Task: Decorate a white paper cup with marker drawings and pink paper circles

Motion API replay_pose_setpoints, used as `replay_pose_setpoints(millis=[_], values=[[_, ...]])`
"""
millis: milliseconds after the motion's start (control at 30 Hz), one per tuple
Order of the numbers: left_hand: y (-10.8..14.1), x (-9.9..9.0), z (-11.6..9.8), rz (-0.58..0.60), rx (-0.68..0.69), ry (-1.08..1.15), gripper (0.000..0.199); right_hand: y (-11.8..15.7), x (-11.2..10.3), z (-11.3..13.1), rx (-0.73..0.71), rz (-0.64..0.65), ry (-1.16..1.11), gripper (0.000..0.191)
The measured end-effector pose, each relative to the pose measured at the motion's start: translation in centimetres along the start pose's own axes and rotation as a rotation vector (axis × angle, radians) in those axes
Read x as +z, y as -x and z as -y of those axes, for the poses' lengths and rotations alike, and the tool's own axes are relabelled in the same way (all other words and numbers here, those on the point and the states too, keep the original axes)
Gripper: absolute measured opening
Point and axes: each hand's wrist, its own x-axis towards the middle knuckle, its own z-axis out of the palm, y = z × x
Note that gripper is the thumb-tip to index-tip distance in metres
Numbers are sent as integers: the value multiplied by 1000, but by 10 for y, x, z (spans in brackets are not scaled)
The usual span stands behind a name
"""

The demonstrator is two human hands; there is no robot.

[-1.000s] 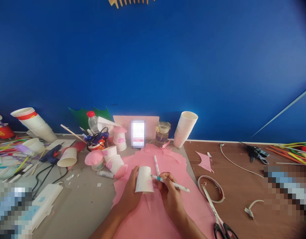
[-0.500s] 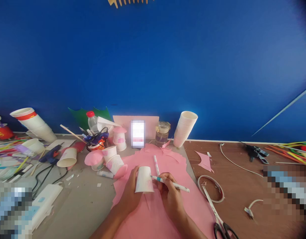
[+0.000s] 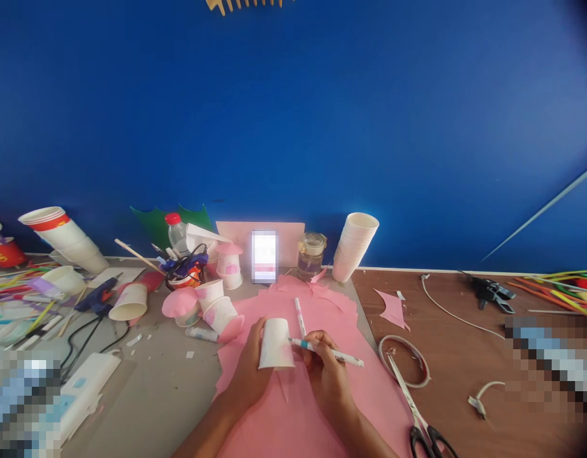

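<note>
My left hand point(image 3: 252, 366) is wrapped round the left side of a white paper cup point(image 3: 276, 345), held upside down with its wide rim toward the bottom. Faint pink and bluish marks show on the cup's wall. In my right hand point(image 3: 327, 369) is a white marker pen point(image 3: 343, 358) with a teal band, its tip at the cup's right side. Whether the tip touches the paper is too fine to tell. Both hands are over a sheet of pink paper point(image 3: 255, 432). Just beyond them a second marker point(image 3: 299, 317) with a pink band lies on the paper.
Scissors point(image 3: 414, 406) and a tape roll point(image 3: 404, 361) lie at right. Behind stand a stack of paper cups point(image 3: 355, 248), a glass jar point(image 3: 312, 256) and a bright blurred screen point(image 3: 264, 256). Pink-decorated cups point(image 3: 221, 315) and a glue gun point(image 3: 98, 296) with black cable are left.
</note>
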Motion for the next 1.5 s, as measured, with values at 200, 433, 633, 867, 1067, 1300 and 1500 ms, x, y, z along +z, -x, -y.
replay_pose_setpoints(millis=[200, 433, 633, 867, 1067, 1300, 1500], values=[[-2, 0, -4, 7, -2, -29, 34, -1, -2, -2, -12, 43, 11, 20], [-1, 0, -3, -10, -1, -14, 44, -4, -3, 1, -160, -39, 122, 18], [1, 0, -3, -4, -74, 59, 48, 3, -3, -4, -249, -84, 460, 39], [2, 1, -1, -73, -88, 131, 51, 6, -8, -18, -474, 66, 696, 27], [1, 1, -1, -69, -69, 76, 52, 11, -2, -13, -560, 121, 832, 29], [-1, 0, 0, -70, 59, -47, 44, 6, -6, -19, -538, 97, 824, 33], [0, 1, 11, -114, 135, -252, 47, 9, -8, -25, -787, 87, 796, 39]])
